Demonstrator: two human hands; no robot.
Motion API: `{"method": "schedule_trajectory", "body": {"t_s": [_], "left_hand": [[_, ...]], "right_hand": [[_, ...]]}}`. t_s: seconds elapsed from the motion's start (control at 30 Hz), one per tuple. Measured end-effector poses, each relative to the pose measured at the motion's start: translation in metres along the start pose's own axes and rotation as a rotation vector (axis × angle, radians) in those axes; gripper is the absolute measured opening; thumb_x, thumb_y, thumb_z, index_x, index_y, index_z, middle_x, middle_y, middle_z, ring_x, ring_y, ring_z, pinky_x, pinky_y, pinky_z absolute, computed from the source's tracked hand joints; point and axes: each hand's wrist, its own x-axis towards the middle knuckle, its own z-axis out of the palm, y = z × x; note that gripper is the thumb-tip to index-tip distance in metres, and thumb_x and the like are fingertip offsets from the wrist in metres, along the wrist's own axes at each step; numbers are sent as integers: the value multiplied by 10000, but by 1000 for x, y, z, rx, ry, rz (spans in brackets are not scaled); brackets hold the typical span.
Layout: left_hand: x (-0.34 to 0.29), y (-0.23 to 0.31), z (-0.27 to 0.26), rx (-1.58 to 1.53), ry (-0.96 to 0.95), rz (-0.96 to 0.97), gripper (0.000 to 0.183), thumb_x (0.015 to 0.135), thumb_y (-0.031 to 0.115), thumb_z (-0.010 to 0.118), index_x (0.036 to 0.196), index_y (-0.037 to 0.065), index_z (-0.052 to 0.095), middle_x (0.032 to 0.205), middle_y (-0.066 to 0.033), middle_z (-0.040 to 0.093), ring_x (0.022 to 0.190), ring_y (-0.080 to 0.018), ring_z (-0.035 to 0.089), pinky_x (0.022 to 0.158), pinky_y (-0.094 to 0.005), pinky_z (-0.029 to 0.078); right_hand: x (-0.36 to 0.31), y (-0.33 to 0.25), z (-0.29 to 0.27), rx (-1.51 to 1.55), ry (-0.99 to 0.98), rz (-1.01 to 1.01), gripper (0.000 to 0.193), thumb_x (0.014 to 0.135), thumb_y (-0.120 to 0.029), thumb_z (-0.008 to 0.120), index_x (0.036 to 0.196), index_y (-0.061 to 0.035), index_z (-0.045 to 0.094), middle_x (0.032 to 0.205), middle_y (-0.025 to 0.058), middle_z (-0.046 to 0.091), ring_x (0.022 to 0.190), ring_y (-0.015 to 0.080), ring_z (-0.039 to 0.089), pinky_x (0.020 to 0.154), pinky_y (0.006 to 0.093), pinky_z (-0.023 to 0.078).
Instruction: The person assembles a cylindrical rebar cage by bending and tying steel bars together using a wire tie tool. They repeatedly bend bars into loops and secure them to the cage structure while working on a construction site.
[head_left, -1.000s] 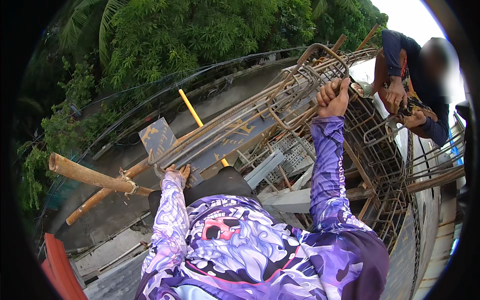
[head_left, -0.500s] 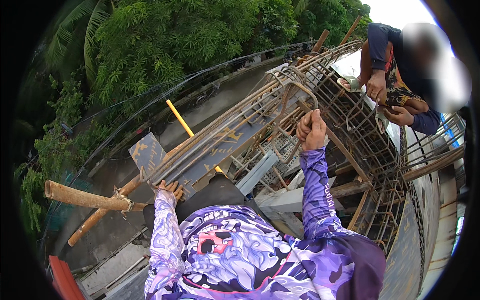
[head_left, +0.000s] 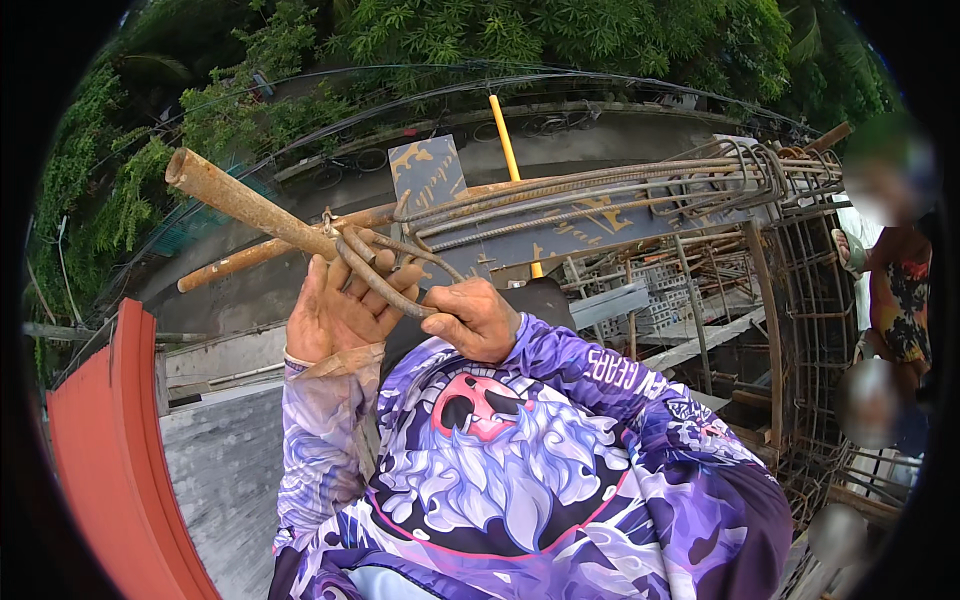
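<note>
A bent rusty steel rebar stirrup [head_left: 380,283] is held just in front of my chest. My right hand [head_left: 478,318] is closed round its near end, thumb pressed along the bar. Against the same stirrup lies my left hand [head_left: 340,312], palm up with its fingers spread; the bar crosses in front of them. Beyond my hands, long ribbed rebars [head_left: 590,205] run to the right along a dark panel [head_left: 600,232]. More stirrups [head_left: 740,180] are bunched round those bars at the far right end.
A rusty pipe [head_left: 250,210] juts up at left, crossing another pole [head_left: 230,265]. A yellow tube [head_left: 506,140] stands behind the bars. Red sheet metal [head_left: 120,440] lies lower left. A rebar cage [head_left: 810,330] and a co-worker [head_left: 900,300] are at right. Wires cross above the road.
My right hand has brought the stirrup from the right over to my left hand. My left hand has left the bar ends and turned palm up. The view has swung left.
</note>
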Motion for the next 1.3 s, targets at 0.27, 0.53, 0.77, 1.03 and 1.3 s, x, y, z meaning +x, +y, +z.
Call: {"method": "schedule_trajectory", "body": {"t_s": [0.27,0.53,0.77,1.03,1.3], "left_hand": [[-36,50,-32,320,175,-18,449,976,286,389,1385,121,308,894,-22,501,560,-72,443,556,-271,436],[-27,66,-100,442,460,31,263,935,293,488,1158,155,505,731,30,488,425,-38,341,391,-205,316],[-11,66,-92,372,471,72,239,936,289,490,1104,118,497,721,32,487,421,-31,344,394,-195,302],[30,75,-141,482,494,77,230,945,337,465,960,111,504,676,33,506,406,-21,326,381,-197,277],[122,77,-190,1201,477,143,419,937,435,432,972,62,618,594,1,563,431,-81,445,385,-233,343]], "right_hand": [[-27,182,-46,-865,-1,586,467,757,-345,679,1078,-27,561,1066,172,584,1029,318,550,874,402,446],[-9,241,-72,-1111,-603,684,770,694,-448,724,1329,-154,402,1333,136,456,1248,293,411,1027,515,307],[-27,294,-90,-1054,-471,535,519,763,-409,651,1152,-77,562,1230,172,526,1154,330,486,957,408,399],[-22,275,-91,-1007,-436,512,508,726,-449,684,1076,-88,613,1058,134,622,1012,293,582,845,394,462],[-40,310,-107,-859,-105,584,494,732,-472,673,1036,-88,610,1000,149,630,999,336,573,853,424,450]]}}
